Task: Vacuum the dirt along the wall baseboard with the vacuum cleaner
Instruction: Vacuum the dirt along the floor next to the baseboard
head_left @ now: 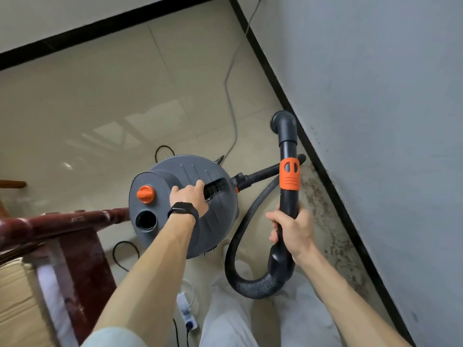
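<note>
- Dirt (323, 214), a dark speckled band, lies on the floor against the thin black baseboard (272, 78) on the person's right, running from beside the wand back past their legs.
- The black plastic wand with an orange collar (290, 176) is held above that band, its grey elbow end (284, 123) near the baseboard; I cannot tell if it touches the floor.
- The right hand (293, 231) grips the wand's lower curve, fingers wrapped round it and pressed together.
- The left hand (189, 199) holds the carry handle of the round grey vacuum canister with an orange knob (220, 221), fingers curled into the slot.
- To do this well, it seems best to lower the open end flat onto the dirt, draw it slowly along the baseboard, and bring the canister along so the black ribbed hose (240, 246) keeps slack.
- The glossy beige tiled floor (100, 108) should let the canister slide easily.
- A grey cord (231, 101) trails ahead and a white power strip (186, 314) sits by the feet; both could snag.
- A dark red wooden rail (50, 224) crowds the left; the pale grey wall (388, 121) is stained above the dirt.
</note>
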